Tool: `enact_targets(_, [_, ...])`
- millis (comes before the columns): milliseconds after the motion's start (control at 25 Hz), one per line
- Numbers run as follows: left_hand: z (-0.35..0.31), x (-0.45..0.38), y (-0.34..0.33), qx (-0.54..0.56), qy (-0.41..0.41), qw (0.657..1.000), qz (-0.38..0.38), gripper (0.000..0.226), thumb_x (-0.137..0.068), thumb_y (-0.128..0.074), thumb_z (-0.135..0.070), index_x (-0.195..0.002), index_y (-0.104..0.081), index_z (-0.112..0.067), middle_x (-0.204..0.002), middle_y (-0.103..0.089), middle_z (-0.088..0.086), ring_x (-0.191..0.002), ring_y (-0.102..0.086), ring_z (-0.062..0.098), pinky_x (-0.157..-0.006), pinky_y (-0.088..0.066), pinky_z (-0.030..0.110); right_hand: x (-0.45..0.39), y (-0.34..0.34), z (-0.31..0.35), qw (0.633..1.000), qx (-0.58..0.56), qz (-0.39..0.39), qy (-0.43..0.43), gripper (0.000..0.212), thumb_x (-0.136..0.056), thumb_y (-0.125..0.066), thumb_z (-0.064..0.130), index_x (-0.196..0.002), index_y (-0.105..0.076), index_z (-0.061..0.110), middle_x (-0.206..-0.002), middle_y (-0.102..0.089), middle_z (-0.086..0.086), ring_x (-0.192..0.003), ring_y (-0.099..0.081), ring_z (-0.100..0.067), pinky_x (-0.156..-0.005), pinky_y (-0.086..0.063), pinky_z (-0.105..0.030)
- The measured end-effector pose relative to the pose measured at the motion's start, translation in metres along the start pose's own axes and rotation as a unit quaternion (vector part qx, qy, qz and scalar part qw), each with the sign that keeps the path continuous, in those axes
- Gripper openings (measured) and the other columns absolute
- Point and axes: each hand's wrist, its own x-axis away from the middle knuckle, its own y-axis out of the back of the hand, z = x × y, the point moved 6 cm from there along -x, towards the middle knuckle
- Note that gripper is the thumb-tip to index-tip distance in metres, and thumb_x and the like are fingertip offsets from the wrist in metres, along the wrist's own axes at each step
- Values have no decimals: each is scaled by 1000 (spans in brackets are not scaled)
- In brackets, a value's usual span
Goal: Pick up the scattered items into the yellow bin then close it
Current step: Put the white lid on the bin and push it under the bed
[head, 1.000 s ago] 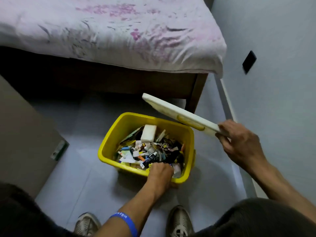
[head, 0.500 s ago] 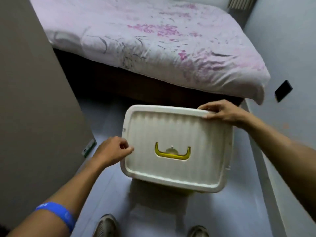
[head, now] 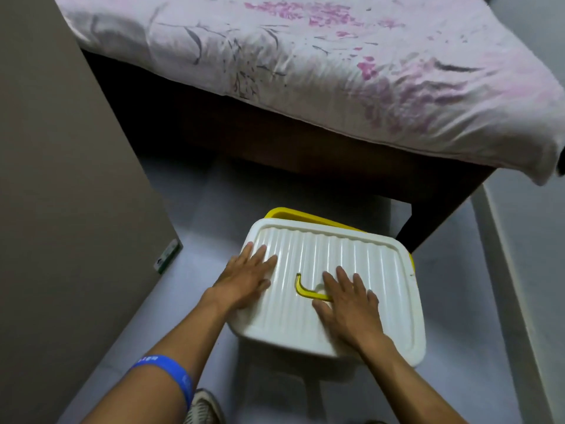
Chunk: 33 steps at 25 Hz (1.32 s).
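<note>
Below, the white lid [head: 336,270] lies askew on the yellow bin [head: 293,216], on the floor beside the bed [head: 305,71]. Left hand [head: 244,280] and right hand [head: 348,304] rest flat, fingers straight and slightly spread, apparently pressing it shut; the far rim is still exposed.

A home bedroom: a bed with a dark wooden frame [head: 305,142] is standing across the far side, a rumpled white sheet printed with pink and grey flowers [head: 305,56] hanging over its edge. Pale grey floor tiles [head: 189,215] are running under it, a grey painted wall [head: 535,240] is closing the right side, and a flat taupe cabinet panel [head: 61,179] is rising at left.
</note>
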Motion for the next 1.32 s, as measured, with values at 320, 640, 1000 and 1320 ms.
enact_targets(320, [26,4,-7,330,194,899,-214,41,-98,-46,-28,-138,-38,-27,-121,-56,5,-108,-53,24,-92,-49,41,-19,21,-7,991,-9,-112,-75,59,-98,-33,52,-151,-16,33,-163,-10,0,-147,-15,-31,-112,-21,-52])
enact_targets(640, [29,-35,-8,422,189,873,-153,49,-103,-38,-35,-150,-24,-40,-126,-47,-6,-101,-52,13,-88,-43,37,-26,22,-64,993,-81,-16,-86,58,-102,-32,49,-154,-9,36,-164,4,6,-150,9,-28,-119,-1,-50])
enact_targets(1000, [37,-2,7,347,292,848,-277,16,-92,-60,-25,-104,-68,-19,-99,-67,3,-76,-56,8,-71,-48,28,-38,14,-74,996,-57,-4,-75,60,-100,-37,52,-153,-12,39,-164,3,6,-150,7,-27,-119,-3,-50])
enact_targets(1320, [-112,-9,-27,75,-77,993,-38,60,-87,-56,-56,-142,-42,-37,-161,-20,-7,-148,-16,19,-120,-16,44,28,21,-136,874,-303,-217,-313,70,-81,-64,32,-144,-36,19,-152,-37,-6,-133,-41,-31,-110,-37,-48])
